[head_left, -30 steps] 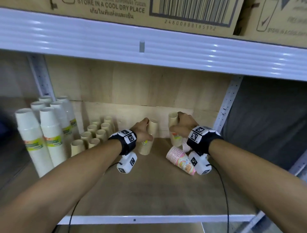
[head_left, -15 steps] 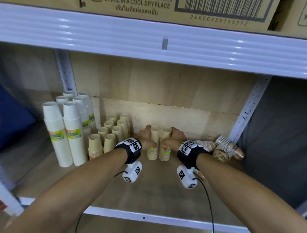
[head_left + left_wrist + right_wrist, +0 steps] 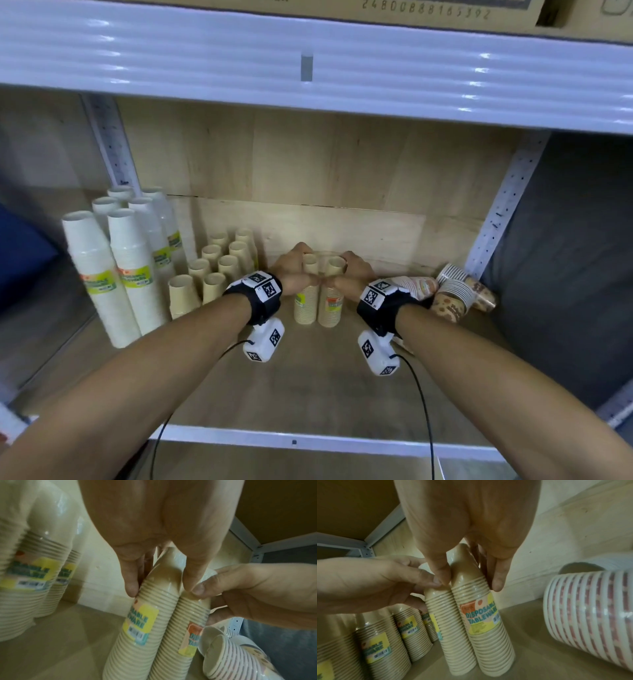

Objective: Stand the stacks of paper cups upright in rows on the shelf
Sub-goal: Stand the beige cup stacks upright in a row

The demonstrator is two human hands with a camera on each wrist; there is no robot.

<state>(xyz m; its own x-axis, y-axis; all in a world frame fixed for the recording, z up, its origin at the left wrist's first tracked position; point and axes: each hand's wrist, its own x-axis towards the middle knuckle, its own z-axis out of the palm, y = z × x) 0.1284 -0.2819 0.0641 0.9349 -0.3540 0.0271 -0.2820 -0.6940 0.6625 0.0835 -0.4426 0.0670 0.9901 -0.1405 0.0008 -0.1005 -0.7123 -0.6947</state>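
Note:
Two beige stacks of paper cups stand upright side by side in the middle of the wooden shelf [image 3: 308,383]. My left hand [image 3: 296,270] grips the top of the left stack [image 3: 305,303], which carries a yellow label [image 3: 142,623]. My right hand [image 3: 347,274] grips the top of the right stack [image 3: 330,306], labelled "Disposable Tableware" [image 3: 481,616]. In the left wrist view my left hand [image 3: 159,586] wraps its stack, and my right hand [image 3: 469,581] does the same in the right wrist view. The thumbs of the two hands touch between the stacks.
Tall white cup stacks [image 3: 113,274] stand at the left, with rows of short beige stacks [image 3: 219,270] beside them. Patterned and striped stacks [image 3: 459,291] lie on their sides at the right, by the metal post [image 3: 503,212]. The upper shelf beam [image 3: 308,68] hangs overhead.
The two beige stacks, held apart a second ago, have come together and now stand touching on the shelf. Both hands closed in toward each other.

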